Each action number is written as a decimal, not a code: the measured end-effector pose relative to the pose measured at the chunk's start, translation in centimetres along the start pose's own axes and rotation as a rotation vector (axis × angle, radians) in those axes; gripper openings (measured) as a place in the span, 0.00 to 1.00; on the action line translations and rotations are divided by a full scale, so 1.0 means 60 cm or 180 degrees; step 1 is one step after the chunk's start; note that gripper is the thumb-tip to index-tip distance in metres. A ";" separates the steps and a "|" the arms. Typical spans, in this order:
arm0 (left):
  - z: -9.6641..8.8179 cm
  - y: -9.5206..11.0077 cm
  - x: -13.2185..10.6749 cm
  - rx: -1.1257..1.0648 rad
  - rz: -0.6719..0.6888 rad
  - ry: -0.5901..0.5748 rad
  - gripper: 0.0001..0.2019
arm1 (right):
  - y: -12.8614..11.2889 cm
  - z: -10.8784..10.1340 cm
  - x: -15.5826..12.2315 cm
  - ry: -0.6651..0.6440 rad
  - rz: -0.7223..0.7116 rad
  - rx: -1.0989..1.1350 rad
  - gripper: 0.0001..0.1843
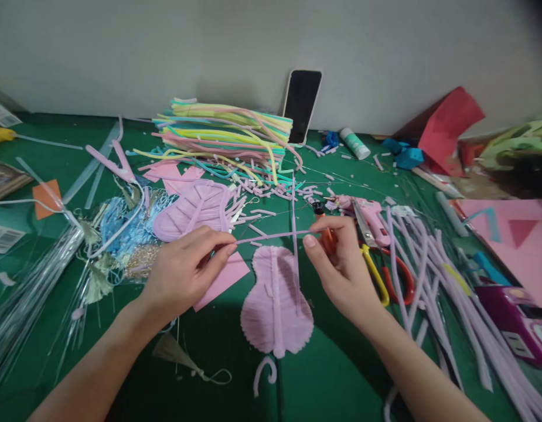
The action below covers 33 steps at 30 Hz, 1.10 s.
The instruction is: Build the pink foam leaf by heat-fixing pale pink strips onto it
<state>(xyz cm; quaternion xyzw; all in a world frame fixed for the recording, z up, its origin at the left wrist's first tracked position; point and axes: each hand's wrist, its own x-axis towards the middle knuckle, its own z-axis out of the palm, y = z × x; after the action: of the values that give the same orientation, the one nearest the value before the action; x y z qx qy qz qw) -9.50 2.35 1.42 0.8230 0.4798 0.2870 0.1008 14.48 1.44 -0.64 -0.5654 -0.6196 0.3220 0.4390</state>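
A thin lavender ribbon point(271, 237) is stretched level between my two hands. My left hand point(187, 261) pinches its left end between thumb and fingers. At the other end, my right hand point(341, 264) pinches it near the thumb tip. A second narrow lavender strip point(294, 217) crosses it upright close to my right fingers; whether they are joined I cannot tell. Below lies a lavender gourd-shaped piece point(262, 310) made of pipe cleaners, with a small curled pipe cleaner point(273, 369) under it. Another lavender shaped piece point(200, 208) rests behind my left hand.
Scissors point(366, 231), a pink glue gun point(371, 214) and lavender pipe cleaners point(455, 281) lie to the right. A coloured pipe-cleaner bundle point(227, 132) and a phone point(302, 105) stand behind. Blue tassels point(121, 220) and pink paper point(224, 281) are at left.
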 end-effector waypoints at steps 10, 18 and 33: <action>0.003 0.005 0.001 -0.0144 -0.0410 0.0357 0.05 | 0.008 -0.007 0.017 0.0103 0.1284 0.0970 0.26; 0.010 0.014 -0.002 -0.0318 -0.0541 0.0052 0.08 | 0.012 -0.007 0.021 0.0195 0.0956 0.0231 0.31; 0.030 0.038 -0.002 -0.0879 -0.0974 -0.0173 0.08 | -0.001 0.008 0.019 0.0227 0.0150 -0.0775 0.14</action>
<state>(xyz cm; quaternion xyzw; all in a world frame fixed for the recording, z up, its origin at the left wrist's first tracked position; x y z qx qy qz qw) -6.84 1.28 0.91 0.7263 0.5524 0.3091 0.2680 14.08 2.62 -0.59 -0.6401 -0.6246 0.2342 0.3812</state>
